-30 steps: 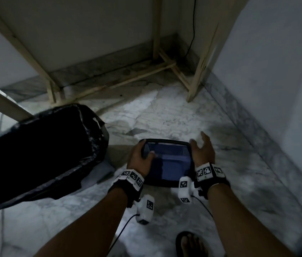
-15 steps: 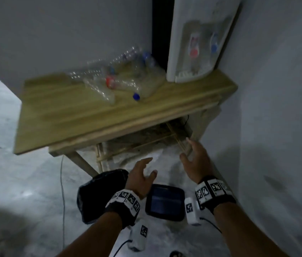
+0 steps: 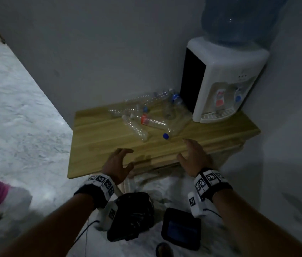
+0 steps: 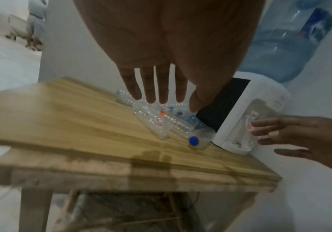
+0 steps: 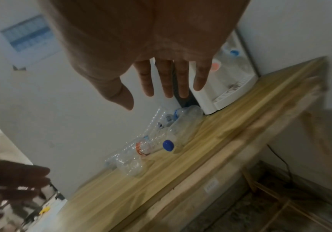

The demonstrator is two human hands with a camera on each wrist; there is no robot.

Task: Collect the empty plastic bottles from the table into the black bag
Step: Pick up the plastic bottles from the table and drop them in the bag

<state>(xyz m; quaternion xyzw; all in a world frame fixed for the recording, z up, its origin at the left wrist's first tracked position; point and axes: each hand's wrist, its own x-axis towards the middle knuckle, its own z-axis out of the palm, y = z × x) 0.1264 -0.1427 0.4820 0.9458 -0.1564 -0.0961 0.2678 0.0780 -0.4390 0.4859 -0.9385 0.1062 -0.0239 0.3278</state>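
We're at the start, nothing collected yet: all the bottles [image 3: 146, 115] lie heaped at the back of the surface [image 3: 94, 145] by the dispenser [image 3: 220, 82], the bag [image 3: 131, 216] sits on the floor below, & our left hand [image 3: 117, 164] & right hand [image 3: 195, 156] hover spread, empty, near the front edge.

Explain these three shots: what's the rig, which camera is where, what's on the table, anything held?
No robot: a person wears one head camera and one camera on each wrist. The head view looks down at the open left hand and open right hand, both empty. The wrist views look along each hand's fingers. The light wooden table carries a pile of clear empty plastic bottles beside a white water dispenser. The black bag lies on the floor below, beside a dark tablet.
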